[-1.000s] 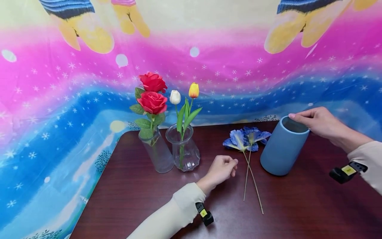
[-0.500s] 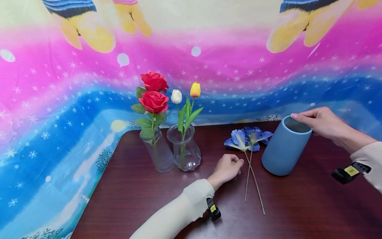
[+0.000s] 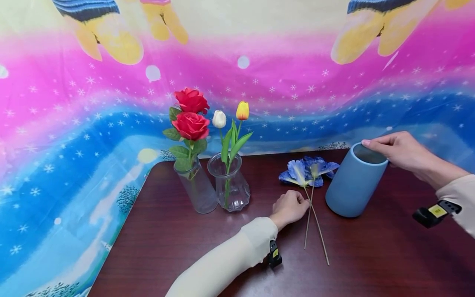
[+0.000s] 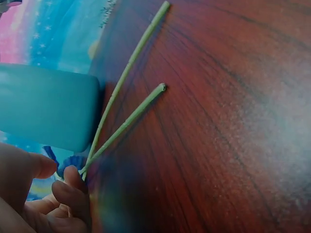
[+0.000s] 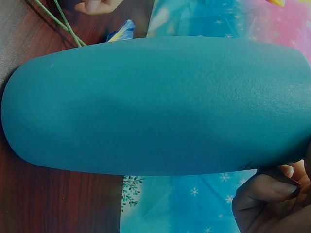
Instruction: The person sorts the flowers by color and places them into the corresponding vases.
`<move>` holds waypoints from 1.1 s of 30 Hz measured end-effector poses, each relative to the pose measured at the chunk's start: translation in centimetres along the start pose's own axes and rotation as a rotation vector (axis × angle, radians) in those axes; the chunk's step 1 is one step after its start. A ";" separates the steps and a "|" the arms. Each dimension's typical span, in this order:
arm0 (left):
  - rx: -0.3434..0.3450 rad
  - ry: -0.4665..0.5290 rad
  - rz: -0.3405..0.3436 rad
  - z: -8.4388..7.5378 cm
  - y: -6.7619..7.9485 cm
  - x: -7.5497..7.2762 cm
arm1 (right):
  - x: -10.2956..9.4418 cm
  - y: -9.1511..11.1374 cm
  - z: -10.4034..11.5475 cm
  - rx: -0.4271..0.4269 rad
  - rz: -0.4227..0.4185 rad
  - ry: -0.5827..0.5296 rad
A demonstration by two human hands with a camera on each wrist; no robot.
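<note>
Two blue artificial flowers lie on the table with their thin stems crossed. My left hand is right at the crossing from the left side. In the left wrist view, its thumb stands apart from the bent fingers, and the stems run out just past the fingertips. A matte blue vase stands to the right of the flowers. My right hand pinches its rim, thumb over the near edge. The right wrist view is mostly filled by the vase wall.
A clear glass vase with two red roses stands at the back left. Beside it is a faceted glass vase with a white tulip and a yellow tulip. A printed cloth hangs behind the dark wooden table.
My left hand has moved right, from beside the glass vases up to the flower stems. The right hand stays on the blue vase's rim, and the flowers have not moved.
</note>
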State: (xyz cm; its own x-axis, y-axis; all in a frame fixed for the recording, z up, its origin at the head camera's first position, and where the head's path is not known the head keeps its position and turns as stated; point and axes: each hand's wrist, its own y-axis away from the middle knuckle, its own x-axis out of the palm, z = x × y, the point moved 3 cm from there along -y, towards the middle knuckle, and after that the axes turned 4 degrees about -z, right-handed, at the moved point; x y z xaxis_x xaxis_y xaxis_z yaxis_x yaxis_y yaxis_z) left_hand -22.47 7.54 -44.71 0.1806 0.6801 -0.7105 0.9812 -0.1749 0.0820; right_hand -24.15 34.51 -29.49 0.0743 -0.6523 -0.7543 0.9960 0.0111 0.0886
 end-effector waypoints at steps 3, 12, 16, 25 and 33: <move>-0.003 -0.027 0.009 -0.4 0.0 0.2 | 0.0 0.0 0.0 -0.001 -0.002 0.003; -0.026 -0.079 0.014 -0.7 -0.3 1.1 | 0.0 -0.2 0.1 -0.008 0.008 -0.007; -0.031 -0.103 0.025 -0.5 -0.6 1.7 | 0.0 -0.2 0.1 -0.012 0.002 0.006; -0.029 -0.144 0.055 -0.6 -0.8 2.3 | 0.2 0.0 0.0 -0.022 0.004 0.008; -0.032 -0.163 0.052 -1.1 -0.4 1.6 | 0.1 0.0 0.1 -0.027 0.002 0.005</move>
State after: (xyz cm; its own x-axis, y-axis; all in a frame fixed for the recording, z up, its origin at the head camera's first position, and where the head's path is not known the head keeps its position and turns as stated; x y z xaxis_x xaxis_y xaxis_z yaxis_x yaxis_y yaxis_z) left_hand -22.46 9.49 -45.14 0.2198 0.5459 -0.8085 0.9730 -0.1823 0.1414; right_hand -24.10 34.43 -29.48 0.0763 -0.6485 -0.7574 0.9968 0.0324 0.0726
